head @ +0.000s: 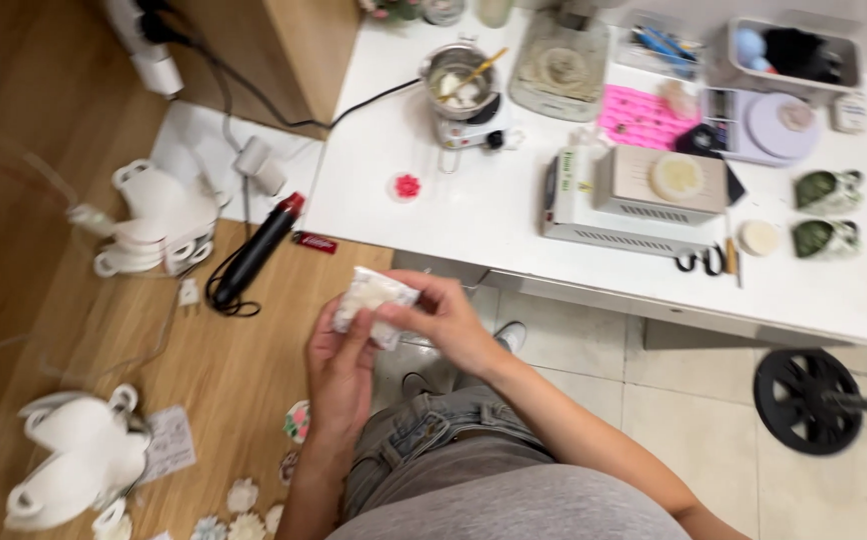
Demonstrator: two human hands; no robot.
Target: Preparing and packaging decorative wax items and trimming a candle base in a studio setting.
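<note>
Both hands hold 1 small clear packet of white pieces (374,298) at waist height beside the white counter (514,215), left hand (342,365) cupping beneath, right hand (446,322) fingers pinching its top edge, steadying it.

We stand by a white worktable (514,215); wooden floor (14,200) lies left, pale tiles (694,400) beneath us.

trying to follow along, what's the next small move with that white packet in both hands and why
Probably peel the white packet open a little further. The left hand cups it from below while the right hand pinches its top edge, and it is held in mid-air, short of the white table.
</note>
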